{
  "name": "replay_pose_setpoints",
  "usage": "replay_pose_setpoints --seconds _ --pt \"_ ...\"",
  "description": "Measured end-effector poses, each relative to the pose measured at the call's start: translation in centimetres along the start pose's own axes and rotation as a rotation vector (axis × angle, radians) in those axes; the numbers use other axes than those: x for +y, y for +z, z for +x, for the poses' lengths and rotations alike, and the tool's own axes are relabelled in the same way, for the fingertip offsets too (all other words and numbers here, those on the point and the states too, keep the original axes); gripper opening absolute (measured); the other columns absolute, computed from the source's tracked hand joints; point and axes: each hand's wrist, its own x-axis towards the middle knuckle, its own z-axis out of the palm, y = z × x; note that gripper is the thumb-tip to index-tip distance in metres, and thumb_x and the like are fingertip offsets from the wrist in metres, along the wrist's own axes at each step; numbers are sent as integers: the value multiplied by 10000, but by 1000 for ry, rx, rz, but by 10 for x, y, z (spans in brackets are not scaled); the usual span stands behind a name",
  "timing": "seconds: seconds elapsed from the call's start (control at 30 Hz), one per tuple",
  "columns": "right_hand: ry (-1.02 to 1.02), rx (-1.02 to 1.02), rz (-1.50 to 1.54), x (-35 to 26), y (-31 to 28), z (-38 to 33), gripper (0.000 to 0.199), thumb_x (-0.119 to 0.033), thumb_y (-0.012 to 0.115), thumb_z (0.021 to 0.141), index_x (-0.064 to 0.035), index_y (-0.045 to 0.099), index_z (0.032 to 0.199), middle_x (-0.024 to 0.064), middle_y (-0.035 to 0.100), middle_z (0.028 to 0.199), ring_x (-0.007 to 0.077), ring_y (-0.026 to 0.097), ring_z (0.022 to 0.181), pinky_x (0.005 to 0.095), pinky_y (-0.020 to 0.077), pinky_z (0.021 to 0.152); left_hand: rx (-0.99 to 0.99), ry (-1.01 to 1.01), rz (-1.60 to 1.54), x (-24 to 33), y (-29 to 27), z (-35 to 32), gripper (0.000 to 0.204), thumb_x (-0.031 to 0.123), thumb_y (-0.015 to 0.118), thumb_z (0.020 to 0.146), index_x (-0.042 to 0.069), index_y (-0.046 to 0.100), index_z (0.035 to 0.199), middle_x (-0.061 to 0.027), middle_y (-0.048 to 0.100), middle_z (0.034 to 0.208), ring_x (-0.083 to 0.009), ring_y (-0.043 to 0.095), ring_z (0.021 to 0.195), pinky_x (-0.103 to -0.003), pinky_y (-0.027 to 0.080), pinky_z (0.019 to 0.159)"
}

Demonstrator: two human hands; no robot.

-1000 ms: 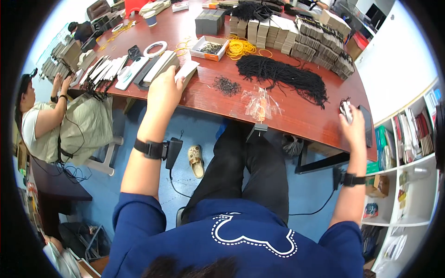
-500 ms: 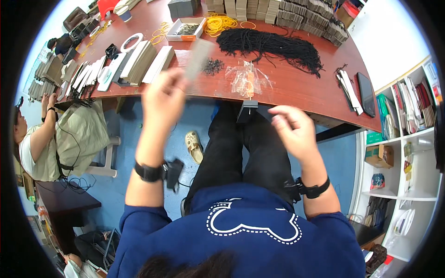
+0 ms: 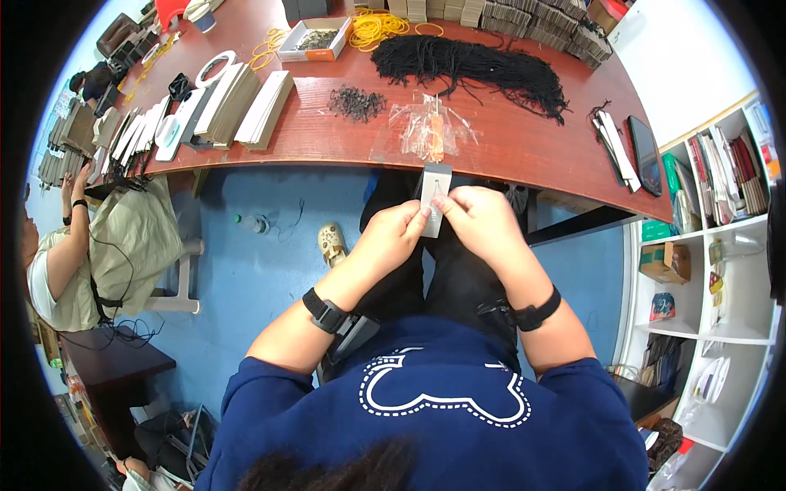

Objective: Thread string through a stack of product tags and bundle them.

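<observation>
My left hand [image 3: 395, 236] and my right hand [image 3: 485, 222] meet just off the table's front edge. Between their pinched fingers is a narrow pale grey card [image 3: 435, 178], with a small dark mark near its upper part. Its top end lies by the tip of an orange-handled tool [image 3: 437, 137], which rests on the table under crinkled clear film [image 3: 413, 131]. The card and my fingers hide what is beneath. Left of the film lies a heap of small black pieces [image 3: 357, 103].
Behind lies a bundle of black cords [image 3: 471, 67]. White card stacks [image 3: 266, 110] stand at left, beside an open box of small metal parts [image 3: 314, 41]. A phone [image 3: 645, 155] lies at the right edge. Another person [image 3: 61, 254] sits at far left.
My left hand has brought the card from above the table down to the front edge. My right hand has moved in to grip it too. The view has shifted slightly.
</observation>
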Motion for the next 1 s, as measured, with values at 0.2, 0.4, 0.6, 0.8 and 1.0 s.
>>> replay_pose_setpoints --seconds 0.2,0.4,0.6,0.8,1.0 --pt "114 229 -185 1 -56 77 211 -233 643 790 -28 618 834 139 638 745 278 625 725 369 490 681 106 57 52 2 2 5 262 232 475 940 -8 575 904 -205 593 769 -368 590 740 -389 461 675" --pt "138 166 -394 35 -55 125 220 -230 633 757 -22 637 829 158 652 818 284 626 773 350 487 743 167 80 178 17 -13 -1 211 197 510 909 8 602 917 -192 605 837 -357 592 820 -401 469 717" --pt "64 84 120 5 -68 51 121 -110 622 738 -22 540 721 36 504 607 110 484 575 263 431 571 -125 -239 -495 51 -36 -15 281 257 444 957 52 621 1035 -8 554 782 -81 496 593 -215 418 541" --pt "34 81 535 -24 -58 -34 99 -5 617 782 -55 534 763 -49 490 669 15 409 558 186 339 499 -269 -365 -1139 89 -1 11 375 299 441 973 -6 556 1157 39 426 677 -37 328 488 -185 271 420" --pt "-87 -199 394 -11 -78 -65 181 43 611 761 -19 663 922 2 540 742 55 484 608 201 394 557 -210 -295 -1196 104 -14 24 224 218 530 934 25 588 1031 40 484 712 -34 349 503 -178 285 437"
